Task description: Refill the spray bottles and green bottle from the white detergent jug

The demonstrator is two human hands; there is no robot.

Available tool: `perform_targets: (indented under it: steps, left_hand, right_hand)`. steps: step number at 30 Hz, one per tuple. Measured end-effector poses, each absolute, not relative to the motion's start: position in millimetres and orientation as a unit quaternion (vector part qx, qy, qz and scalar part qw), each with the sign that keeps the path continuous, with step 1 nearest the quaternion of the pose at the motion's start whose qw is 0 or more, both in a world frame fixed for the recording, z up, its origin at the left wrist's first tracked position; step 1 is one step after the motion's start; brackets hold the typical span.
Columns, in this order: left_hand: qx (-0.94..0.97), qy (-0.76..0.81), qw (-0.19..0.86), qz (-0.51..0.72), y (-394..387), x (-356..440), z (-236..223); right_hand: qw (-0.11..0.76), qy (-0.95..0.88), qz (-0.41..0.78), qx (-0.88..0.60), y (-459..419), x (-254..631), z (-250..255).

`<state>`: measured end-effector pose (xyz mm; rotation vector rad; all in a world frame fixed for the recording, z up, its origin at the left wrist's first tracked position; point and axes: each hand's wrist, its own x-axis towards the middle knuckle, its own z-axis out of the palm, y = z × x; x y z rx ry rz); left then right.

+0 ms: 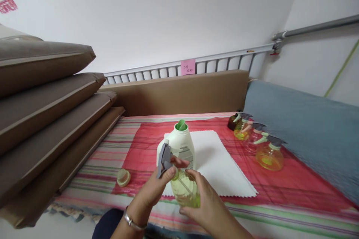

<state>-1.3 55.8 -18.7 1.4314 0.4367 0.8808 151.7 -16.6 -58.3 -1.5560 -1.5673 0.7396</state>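
My left hand point(162, 177) is closed around the neck of a clear yellow-green spray bottle point(183, 190), just under its grey trigger head point(165, 157). Around the lower body of this tilted bottle wraps my right hand point(203, 190). A thin tube shows inside it, with some liquid near the bottom. Directly behind stands a large white detergent jug point(179, 143), uncapped, with a green spout in its mouth. My left fingers partly cover the jug's label. To the left, a pale round cap point(123, 177) lies on the cloth.
A white scalloped-edge sheet point(221, 160) lies under the jug on red cloth point(131, 157). Several spray bottles point(269, 157) stand in a row at right, beside a blue cushion point(303, 119). Stacked brown cushions point(50, 108) rise at left. A pink note point(187, 67) hangs on the rail.
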Motion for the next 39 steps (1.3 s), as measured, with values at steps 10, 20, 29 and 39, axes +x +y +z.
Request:
perform_targets:
  steps: [10,20,29,39]
  left_hand:
    - [0.565,0.237,0.643,0.46,52,10,-27]
    - [0.463,0.157,0.752,0.441,44,18,-20]
    - [0.356,0.263,0.732,0.518,31,31,-20]
    - [0.245,0.344,0.618,0.664,70,6,-24]
  right_hand:
    - [0.459,-0.541,0.439,-0.552,-19,149,-48]
    - [0.513,-0.33,0.745,-0.27,-26,152,-48]
    - [0.461,-0.129,0.86,-0.175,-18,140,-64]
    - [0.641,-0.3,0.62,-0.338,-12,120,-87]
